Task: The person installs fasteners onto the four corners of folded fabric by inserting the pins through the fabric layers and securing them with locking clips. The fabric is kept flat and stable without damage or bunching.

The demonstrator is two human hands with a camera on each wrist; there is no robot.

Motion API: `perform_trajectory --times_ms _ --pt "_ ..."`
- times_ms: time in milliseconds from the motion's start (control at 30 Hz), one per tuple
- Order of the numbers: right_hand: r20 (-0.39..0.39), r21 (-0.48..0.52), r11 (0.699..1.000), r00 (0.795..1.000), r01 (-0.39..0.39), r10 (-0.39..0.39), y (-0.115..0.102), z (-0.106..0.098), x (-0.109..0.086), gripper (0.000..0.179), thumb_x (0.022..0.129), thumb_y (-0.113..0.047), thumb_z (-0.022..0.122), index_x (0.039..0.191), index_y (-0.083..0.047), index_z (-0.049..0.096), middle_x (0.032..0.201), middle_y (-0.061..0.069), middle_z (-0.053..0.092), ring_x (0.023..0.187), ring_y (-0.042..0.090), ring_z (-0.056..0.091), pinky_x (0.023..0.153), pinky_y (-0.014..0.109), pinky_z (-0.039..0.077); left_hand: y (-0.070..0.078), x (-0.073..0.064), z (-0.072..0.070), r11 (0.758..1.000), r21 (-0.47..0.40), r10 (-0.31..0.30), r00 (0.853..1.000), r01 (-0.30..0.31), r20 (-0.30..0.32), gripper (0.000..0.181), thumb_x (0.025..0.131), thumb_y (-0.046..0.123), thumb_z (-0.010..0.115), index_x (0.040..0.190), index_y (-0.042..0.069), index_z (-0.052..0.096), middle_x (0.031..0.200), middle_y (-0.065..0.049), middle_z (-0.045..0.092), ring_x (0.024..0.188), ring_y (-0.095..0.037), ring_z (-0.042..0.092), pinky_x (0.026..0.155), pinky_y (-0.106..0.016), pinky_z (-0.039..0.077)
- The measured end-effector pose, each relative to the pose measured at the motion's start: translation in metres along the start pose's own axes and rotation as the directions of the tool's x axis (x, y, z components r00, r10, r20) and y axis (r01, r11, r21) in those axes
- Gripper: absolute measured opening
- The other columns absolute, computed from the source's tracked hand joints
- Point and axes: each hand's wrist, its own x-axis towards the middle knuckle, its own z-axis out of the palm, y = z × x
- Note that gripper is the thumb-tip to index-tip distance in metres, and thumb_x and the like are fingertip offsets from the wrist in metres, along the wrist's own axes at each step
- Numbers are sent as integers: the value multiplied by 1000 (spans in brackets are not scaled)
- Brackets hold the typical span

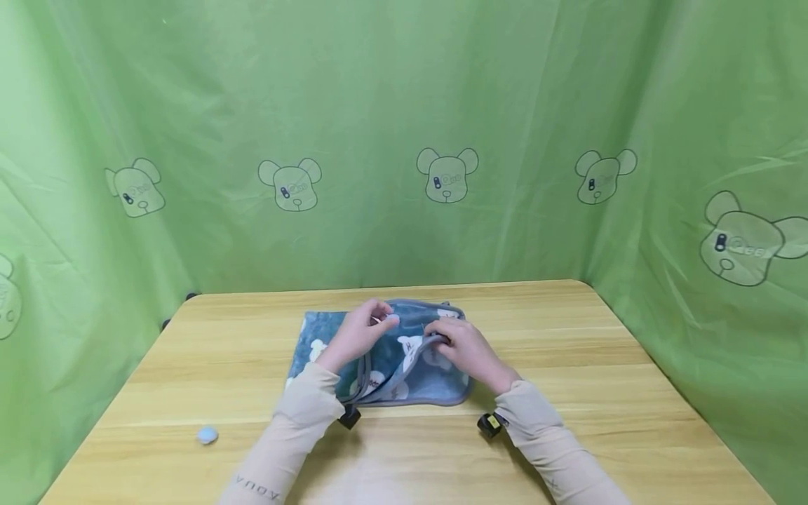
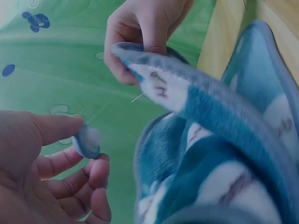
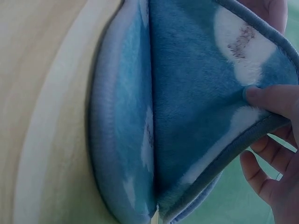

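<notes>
A teal fleece blanket (image 1: pixel 328 330) with white bear shapes and grey edging lies folded on the table. My right hand (image 1: pixel 467 351) pinches its raised edge between thumb and fingers, lifting a flap (image 3: pixel 196 93). From the flap's underside a thin metal pin (image 2: pixel 137 98) sticks out near those fingertips, as the left wrist view shows. Apart from the cloth, my left hand (image 1: pixel 360 333) holds a small round light-blue cap (image 2: pixel 88 141) with a whitish middle between thumb and fingers. What the right fingers cover at the pin's other end is mostly hidden.
A second light-blue round piece (image 1: pixel 207 435) sits on the wooden table (image 1: pixel 568 442) at the left front. Green curtains (image 1: pixel 379 231) with printed bear heads stand behind the table and on both sides. Small black cameras (image 1: pixel 489 425) are strapped at the wrists.
</notes>
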Motion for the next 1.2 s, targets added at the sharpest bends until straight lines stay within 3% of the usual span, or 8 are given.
perform_trajectory --times_ms 100,200,333,433,667,900,1033,1200 --pt "-1 -1 1000 1000 5 -5 1 1 0 19 79 -2 75 95 -11 70 94 4 72 89 19 67 83 37 55 -2 7 8 995 -100 -26 1000 27 7 22 95 27 63 109 10 63 100 -7 68 88 -20 62 76 -30 51" --pt "-10 -2 1000 1000 23 -23 2 2 0 19 79 -1 74 95 -10 70 93 4 72 88 19 67 82 37 56 -5 13 15 973 -224 -56 998 58 18 25 96 27 62 112 7 63 100 -9 67 90 -26 63 77 -32 52" --pt "-18 -2 999 999 33 -33 3 2 0 19 79 0 74 95 -10 70 92 4 72 87 18 67 81 36 56 -7 20 23 920 -372 -111 992 123 55 29 96 27 61 116 5 62 105 -14 66 94 -30 62 78 -34 52" --pt "-18 -4 999 999 34 -34 4 3 0 19 79 -1 75 95 -10 70 92 4 72 88 18 67 81 36 55 -8 23 29 886 -433 -145 986 166 83 31 96 28 61 118 6 62 110 -15 66 96 -29 62 79 -34 50" --pt "-27 -4 999 998 52 -52 4 4 0 19 78 -1 75 93 -11 70 91 3 72 86 17 66 79 35 55 -11 25 38 866 -469 -140 984 176 112 36 96 31 62 122 6 63 116 -14 66 106 -34 61 87 -43 51" --pt "-13 0 999 999 41 -41 3 5 0 19 78 0 74 94 -11 70 91 3 72 86 17 65 79 34 55 -11 25 42 880 -443 -127 983 173 133 30 96 29 62 120 11 66 116 -7 68 98 -20 63 82 -37 52" --pt "-8 1 1000 1000 27 -27 2 5 0 19 78 0 74 94 -10 71 93 5 73 90 20 67 82 36 55 -12 23 43 876 -447 -117 980 179 164 31 96 31 62 121 13 66 119 -6 67 98 -17 63 84 -39 52" --pt "-19 1 1000 999 29 -28 1 4 1 21 77 1 75 95 -9 71 95 6 73 92 22 68 83 38 55 -13 24 44 867 -466 -109 979 178 171 33 96 30 62 123 11 65 119 -7 67 96 -16 62 78 -32 50"
